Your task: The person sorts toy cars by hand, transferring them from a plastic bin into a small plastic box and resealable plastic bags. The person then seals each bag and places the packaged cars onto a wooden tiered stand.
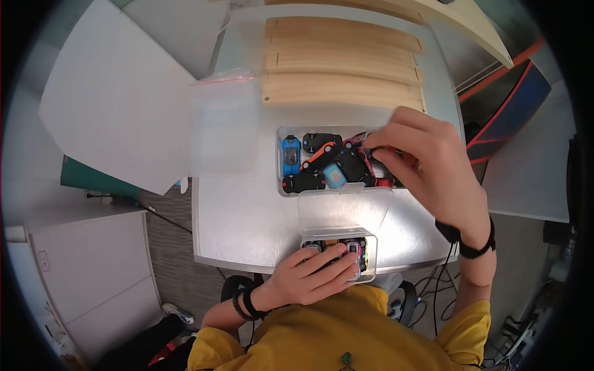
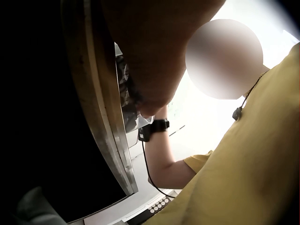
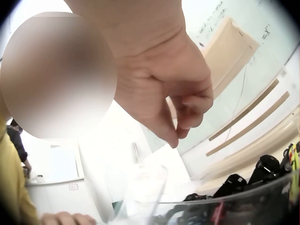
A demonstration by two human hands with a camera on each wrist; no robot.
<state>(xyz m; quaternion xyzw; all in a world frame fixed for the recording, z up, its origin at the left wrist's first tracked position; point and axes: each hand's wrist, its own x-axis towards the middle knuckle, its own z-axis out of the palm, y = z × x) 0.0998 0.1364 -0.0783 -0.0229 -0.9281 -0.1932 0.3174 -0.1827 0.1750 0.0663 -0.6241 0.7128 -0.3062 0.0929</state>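
Observation:
My right hand [image 1: 436, 167] is over the right part of a clear plastic box [image 1: 279, 162] of toy cars, its fingertips overlapping the cars in the head view. In the right wrist view the thumb and fingers [image 3: 192, 110] are loosely bent toward each other above the cars, with nothing visible between them. Among the cars are a blue car [image 1: 291, 154], an orange-and-black car [image 1: 320, 157] and several black ones, plus a light blue square piece [image 1: 335, 176]. My left hand [image 1: 312, 279] rests with extended fingers on toy cars [image 1: 362, 249] in a smaller clear box [image 1: 374, 263].
The smaller box stands at the table's [image 1: 241, 229] front edge, against the yellow shirt [image 1: 346, 331]. Left of the large box lies a clear zip bag [image 1: 223, 123]. Wooden slats [image 1: 343, 88] stand behind it. A white panel [image 1: 114, 93] is at the left.

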